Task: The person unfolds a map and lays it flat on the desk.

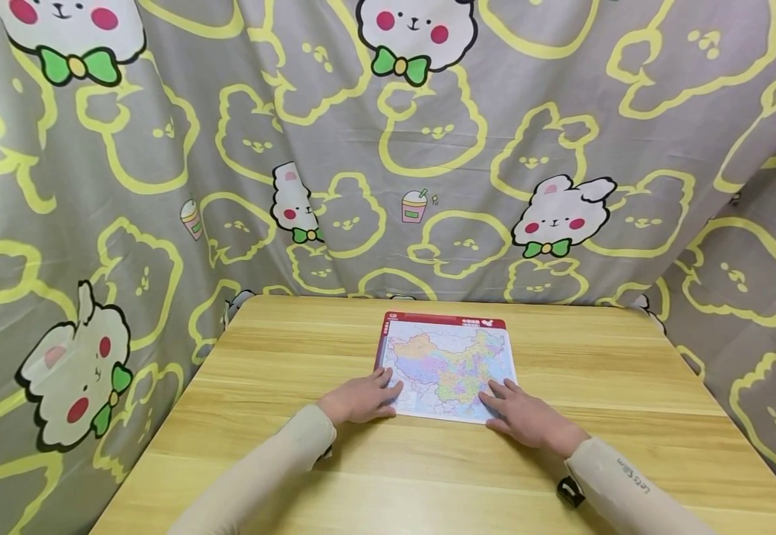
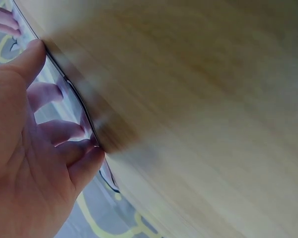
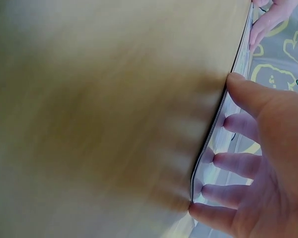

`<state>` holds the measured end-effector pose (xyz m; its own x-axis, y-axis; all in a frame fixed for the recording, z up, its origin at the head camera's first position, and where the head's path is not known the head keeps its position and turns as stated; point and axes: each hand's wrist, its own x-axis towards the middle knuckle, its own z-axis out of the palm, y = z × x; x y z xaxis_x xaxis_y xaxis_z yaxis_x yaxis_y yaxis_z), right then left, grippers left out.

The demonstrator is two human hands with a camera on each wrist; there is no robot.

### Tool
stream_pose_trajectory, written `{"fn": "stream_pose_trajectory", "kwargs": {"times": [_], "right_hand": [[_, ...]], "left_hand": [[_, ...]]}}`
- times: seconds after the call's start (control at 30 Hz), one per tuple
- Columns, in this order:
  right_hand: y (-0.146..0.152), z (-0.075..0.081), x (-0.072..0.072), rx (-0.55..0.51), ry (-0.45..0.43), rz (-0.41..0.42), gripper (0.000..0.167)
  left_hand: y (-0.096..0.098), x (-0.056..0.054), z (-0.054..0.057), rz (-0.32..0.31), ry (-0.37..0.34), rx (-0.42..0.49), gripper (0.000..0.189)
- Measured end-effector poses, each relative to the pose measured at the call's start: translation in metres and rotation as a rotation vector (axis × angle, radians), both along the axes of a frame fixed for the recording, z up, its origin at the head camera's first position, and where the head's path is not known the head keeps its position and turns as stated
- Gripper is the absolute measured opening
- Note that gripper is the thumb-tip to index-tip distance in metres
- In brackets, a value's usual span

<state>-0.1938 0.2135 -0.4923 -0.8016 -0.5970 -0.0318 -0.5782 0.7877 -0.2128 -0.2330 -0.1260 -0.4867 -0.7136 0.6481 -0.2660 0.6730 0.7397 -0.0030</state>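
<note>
A thin rectangular map board (image 1: 454, 364), with a red top band and a coloured map of China, lies flat on the table. My left hand (image 1: 363, 397) rests on its lower left corner, fingers spread a little. On the lower right side, my right hand (image 1: 528, 416) touches it with spread fingertips. Seen from the left wrist, the left hand (image 2: 35, 134) has its thumb at the board's near edge and its other fingers on the surface and side. The right wrist view shows the right hand (image 3: 268, 158) placed much the same way. The fingers cover small parts of the map.
The board lies on a light wooden table (image 1: 281, 357), towards its far edge. A grey curtain (image 1: 428, 245) with yellow outlines and white cartoon animals hangs behind the table and along its sides. A black strap piece (image 1: 569, 492) shows under the right wrist.
</note>
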Motion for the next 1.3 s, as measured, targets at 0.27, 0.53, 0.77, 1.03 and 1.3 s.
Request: {"fn": "stream_pose_trajectory", "kwargs": {"times": [0.27,0.53,0.77,1.03,1.3], "right_hand": [[0.005,0.0,-0.002,-0.005,0.0,0.01,0.05],[0.012,-0.003,-0.006,-0.014,0.012,0.016,0.048],[0.016,-0.002,-0.008,-0.024,0.026,0.022,0.047],[0.02,-0.002,-0.012,-0.029,0.037,0.031,0.045],[0.027,-0.004,-0.019,-0.026,0.051,0.041,0.044]], "left_hand": [[0.002,0.004,-0.001,-0.012,0.006,-0.004,0.058],[0.006,0.007,0.0,-0.03,0.017,-0.013,0.058],[0.009,0.009,-0.002,-0.049,0.032,-0.019,0.057],[0.011,0.013,-0.001,-0.06,0.03,-0.017,0.056],[0.014,0.016,-0.001,-0.096,0.036,-0.004,0.056]]}}
